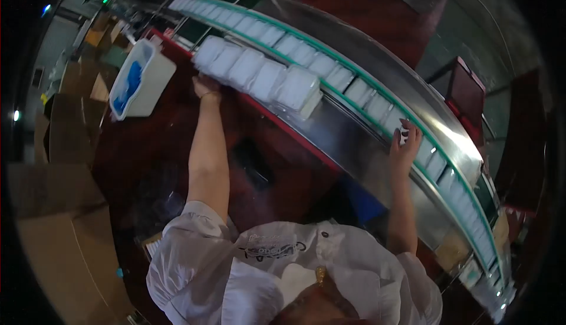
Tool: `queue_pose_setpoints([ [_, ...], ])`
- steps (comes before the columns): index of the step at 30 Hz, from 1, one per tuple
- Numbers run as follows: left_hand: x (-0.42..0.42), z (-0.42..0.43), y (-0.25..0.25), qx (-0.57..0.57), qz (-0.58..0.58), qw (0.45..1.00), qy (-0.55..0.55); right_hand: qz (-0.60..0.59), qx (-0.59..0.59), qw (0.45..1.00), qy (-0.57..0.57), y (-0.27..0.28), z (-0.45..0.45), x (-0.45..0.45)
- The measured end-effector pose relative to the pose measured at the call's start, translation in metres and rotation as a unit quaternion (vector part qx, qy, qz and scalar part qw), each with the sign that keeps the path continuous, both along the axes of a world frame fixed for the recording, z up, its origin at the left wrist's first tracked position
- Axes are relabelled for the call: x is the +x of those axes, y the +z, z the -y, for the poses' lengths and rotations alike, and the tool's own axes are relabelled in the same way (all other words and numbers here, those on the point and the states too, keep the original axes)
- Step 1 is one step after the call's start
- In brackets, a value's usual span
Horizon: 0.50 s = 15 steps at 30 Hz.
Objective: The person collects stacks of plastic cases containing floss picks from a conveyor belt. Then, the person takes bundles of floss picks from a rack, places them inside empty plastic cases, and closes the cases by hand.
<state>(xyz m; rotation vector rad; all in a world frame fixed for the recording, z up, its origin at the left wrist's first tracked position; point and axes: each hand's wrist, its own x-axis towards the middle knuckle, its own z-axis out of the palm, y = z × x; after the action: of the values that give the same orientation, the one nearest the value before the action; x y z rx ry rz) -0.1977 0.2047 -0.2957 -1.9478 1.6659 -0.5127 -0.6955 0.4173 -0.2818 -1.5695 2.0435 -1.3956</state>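
Observation:
My left hand (206, 87) is at the near left edge of several stacks of flat white packs (263, 81), which look wrapped in clear plastic. Its fingers are partly hidden against the packs, so I cannot tell whether they grip. My right hand (407, 141) is over the conveyor, with the fingers bent and apart and nothing visible in them. Below and around it runs a row of white packs (358, 92) between green guide rails (330, 89). Whether the right fingertips touch a pack is unclear.
A steel ledge (321, 129) with a red edge lies between me and the conveyor. A white bin (159, 77) with blue material inside stands at the left, beside cardboard boxes (59, 219). A dark red-framed panel (466, 92) stands at the far right.

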Motion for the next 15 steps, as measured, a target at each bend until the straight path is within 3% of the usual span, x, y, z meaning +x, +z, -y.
queue_pose_setpoints([
  [1,-0.003,-0.002,0.003,0.038,0.049,0.998,-0.026,-0.053,-0.009,0.998,-0.045,-0.010,0.001,-0.013],
  [2,0.018,0.014,-0.026,-0.015,0.170,0.977,-0.130,-0.108,-0.016,0.990,-0.087,-0.017,-0.002,-0.028],
  [3,0.029,0.023,-0.045,-0.014,0.233,0.958,-0.165,-0.113,-0.010,0.987,-0.111,-0.020,-0.008,-0.039],
  [4,0.041,0.037,-0.068,-0.010,0.409,0.889,-0.205,-0.149,0.042,0.971,-0.183,-0.022,-0.015,-0.053],
  [5,0.051,0.057,-0.100,-0.027,0.665,0.710,-0.230,-0.183,0.094,0.946,-0.251,-0.026,-0.024,-0.067],
  [6,0.060,0.067,-0.122,-0.063,0.790,0.570,-0.216,-0.174,0.110,0.943,-0.261,-0.033,-0.032,-0.080],
  [7,0.050,0.057,-0.114,0.035,0.927,0.324,-0.182,-0.177,0.115,0.939,-0.272,-0.037,-0.038,-0.086],
  [8,0.044,0.043,-0.100,0.130,0.982,0.045,-0.128,-0.177,0.133,0.937,-0.270,-0.044,-0.043,-0.094],
  [9,0.041,0.032,-0.079,0.215,0.945,-0.239,-0.054,-0.176,0.149,0.936,-0.265,-0.048,-0.046,-0.098],
  [10,0.005,0.008,-0.045,0.263,0.920,-0.283,-0.068,-0.182,0.178,0.929,-0.268,-0.046,-0.051,-0.102],
  [11,0.003,0.006,-0.045,0.265,0.919,-0.285,-0.066,-0.179,0.177,0.930,-0.267,-0.050,-0.059,-0.111],
  [13,0.000,-0.002,-0.060,0.236,0.938,-0.226,-0.114,-0.181,0.181,0.932,-0.257,-0.067,-0.086,-0.138],
  [15,-0.008,-0.012,-0.083,0.227,0.938,-0.234,-0.121,-0.182,0.198,0.931,-0.246,-0.082,-0.105,-0.160],
])
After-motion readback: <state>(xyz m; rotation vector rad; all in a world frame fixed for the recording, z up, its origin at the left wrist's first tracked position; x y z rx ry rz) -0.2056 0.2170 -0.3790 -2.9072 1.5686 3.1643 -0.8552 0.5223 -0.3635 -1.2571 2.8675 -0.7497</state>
